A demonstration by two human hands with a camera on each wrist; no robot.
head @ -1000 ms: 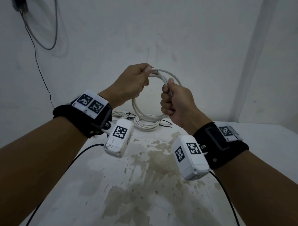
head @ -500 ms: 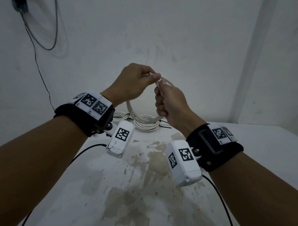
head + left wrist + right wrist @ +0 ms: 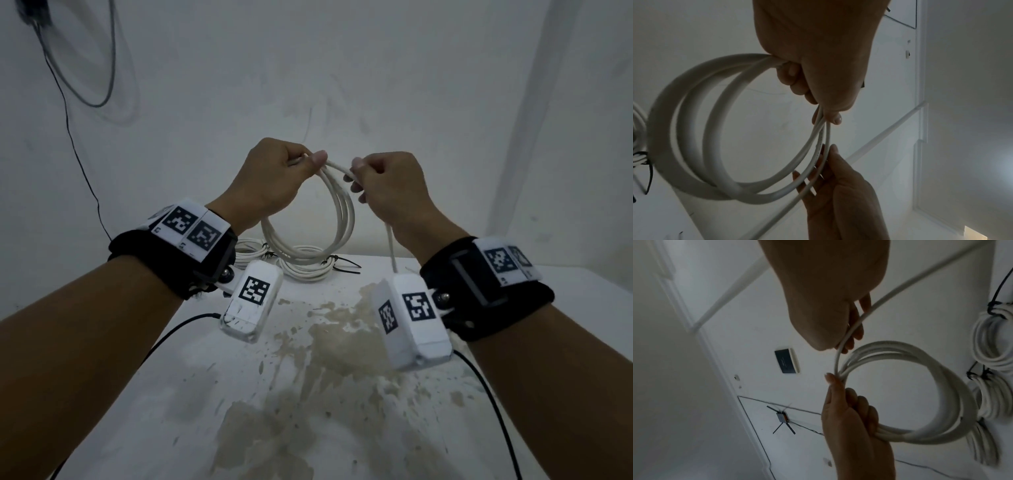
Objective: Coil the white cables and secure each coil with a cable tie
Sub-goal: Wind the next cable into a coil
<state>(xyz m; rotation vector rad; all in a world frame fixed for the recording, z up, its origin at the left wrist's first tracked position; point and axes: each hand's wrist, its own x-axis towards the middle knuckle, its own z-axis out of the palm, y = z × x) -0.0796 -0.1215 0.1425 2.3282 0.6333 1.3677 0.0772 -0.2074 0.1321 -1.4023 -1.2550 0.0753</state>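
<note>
Cable's [image 3: 391,246] trailing end behind right wrist unit [image 3: 411,318]

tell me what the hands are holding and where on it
Both hands hold one round coil of white cable at its top: the left hand grips the gathered loops, the right hand pinches the loose strand just beside it.
</note>
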